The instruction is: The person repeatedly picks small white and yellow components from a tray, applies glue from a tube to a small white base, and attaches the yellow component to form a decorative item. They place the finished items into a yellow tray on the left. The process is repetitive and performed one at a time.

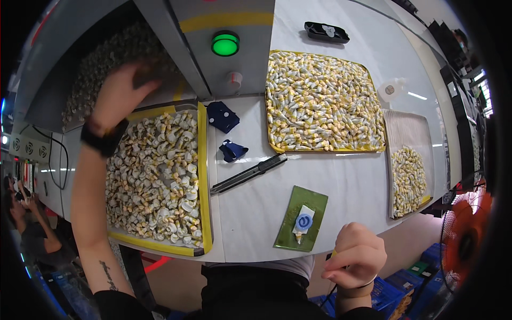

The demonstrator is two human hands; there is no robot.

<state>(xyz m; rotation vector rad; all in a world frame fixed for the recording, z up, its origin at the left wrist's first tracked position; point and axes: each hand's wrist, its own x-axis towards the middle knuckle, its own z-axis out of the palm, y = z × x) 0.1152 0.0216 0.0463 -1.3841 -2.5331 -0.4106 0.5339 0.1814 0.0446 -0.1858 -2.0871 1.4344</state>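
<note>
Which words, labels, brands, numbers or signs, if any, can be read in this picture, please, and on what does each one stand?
No word, brand or number reads clearly, so there is none to quote.
Left forearm: dark marks like handwriting, too small to read.
Blue piece on the green mat: a curled shape, no legible lettering.
Green light: no lettering visible.

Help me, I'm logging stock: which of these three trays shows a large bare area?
The far-right tray: its pieces cover only the near part, while the left tray and middle tray are covered almost throughout.
</note>
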